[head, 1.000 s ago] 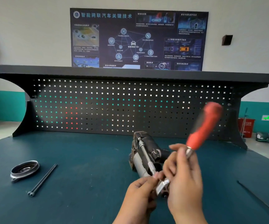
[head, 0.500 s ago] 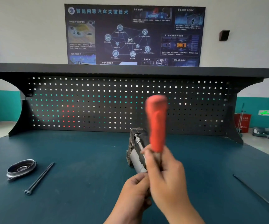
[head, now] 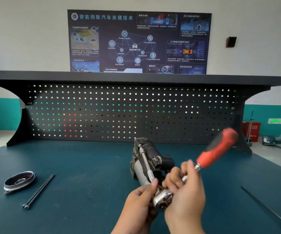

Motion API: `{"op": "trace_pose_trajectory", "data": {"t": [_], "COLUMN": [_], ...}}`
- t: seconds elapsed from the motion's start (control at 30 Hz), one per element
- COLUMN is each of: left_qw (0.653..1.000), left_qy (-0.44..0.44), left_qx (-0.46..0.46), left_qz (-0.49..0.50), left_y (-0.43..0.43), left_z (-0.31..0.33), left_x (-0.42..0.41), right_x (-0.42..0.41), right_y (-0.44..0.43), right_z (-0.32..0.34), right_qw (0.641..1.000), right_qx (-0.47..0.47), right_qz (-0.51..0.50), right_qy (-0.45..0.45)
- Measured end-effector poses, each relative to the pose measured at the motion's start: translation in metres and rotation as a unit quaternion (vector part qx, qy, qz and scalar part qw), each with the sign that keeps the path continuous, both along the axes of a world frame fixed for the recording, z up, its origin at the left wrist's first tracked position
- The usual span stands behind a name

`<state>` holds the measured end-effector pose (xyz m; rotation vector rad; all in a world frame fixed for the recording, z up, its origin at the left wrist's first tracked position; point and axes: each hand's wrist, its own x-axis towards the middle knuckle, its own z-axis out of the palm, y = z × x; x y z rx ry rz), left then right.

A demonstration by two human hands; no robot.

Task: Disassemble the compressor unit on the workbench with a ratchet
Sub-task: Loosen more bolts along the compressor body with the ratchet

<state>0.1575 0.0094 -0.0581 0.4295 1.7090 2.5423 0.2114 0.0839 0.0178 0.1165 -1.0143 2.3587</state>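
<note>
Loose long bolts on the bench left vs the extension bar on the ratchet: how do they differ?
The two dark long bolts lie flat and loose on the teal workbench, touched by nothing; the silver extension bar is raised at an angle, its far end at the grey-black compressor unit, its near end gripped by the left hand. The bolts are matte black, the bar shiny with a knurled band. Both are slim, straight rods.

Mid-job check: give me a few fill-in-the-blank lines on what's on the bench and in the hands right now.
1. The ratchet has a handle coloured ____.
2. The extension bar runs from the ratchet to the ____ end of the compressor.
3. Two long bolts lie just ____ of the round cover.
4. The left hand steadies the bar; the right hand grips the ratchet's ____.

Missing words: red; far; right; shaft
</note>
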Motion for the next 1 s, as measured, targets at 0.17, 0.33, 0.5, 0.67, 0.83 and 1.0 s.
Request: {"op": "trace_pose_trajectory", "data": {"t": [0.17, 0.33, 0.5, 0.67, 0.83, 1.0], "left_qw": [1.000, 0.998, 0.998, 0.999, 0.999, 0.996], "left_qy": [-0.006, -0.048, -0.059, -0.038, 0.037, 0.081], "left_qx": [0.000, -0.002, 0.009, 0.015, 0.006, -0.015], "left_qz": [-0.018, -0.039, -0.031, -0.031, -0.037, -0.036], "left_y": [-0.003, -0.004, -0.003, -0.005, -0.002, 0.000], "left_z": [0.017, 0.026, 0.031, 0.021, 0.015, -0.001], "left_x": [0.018, 0.033, 0.037, 0.035, 0.024, 0.007], "right_x": [-0.001, -0.001, -0.001, -0.001, 0.004, 0.004], "right_y": [0.008, 0.015, 0.016, 0.016, 0.003, 0.005], "right_z": [-0.005, 0.001, 0.001, -0.002, -0.005, -0.002], "right_qw": [0.993, 0.996, 0.975, 0.896, 0.782, 0.777], "right_qx": [-0.090, 0.030, 0.185, 0.415, 0.569, 0.569], "right_qz": [0.066, 0.065, 0.052, -0.030, -0.185, -0.127], "right_qy": [0.044, 0.052, 0.107, 0.154, 0.174, 0.239]}}
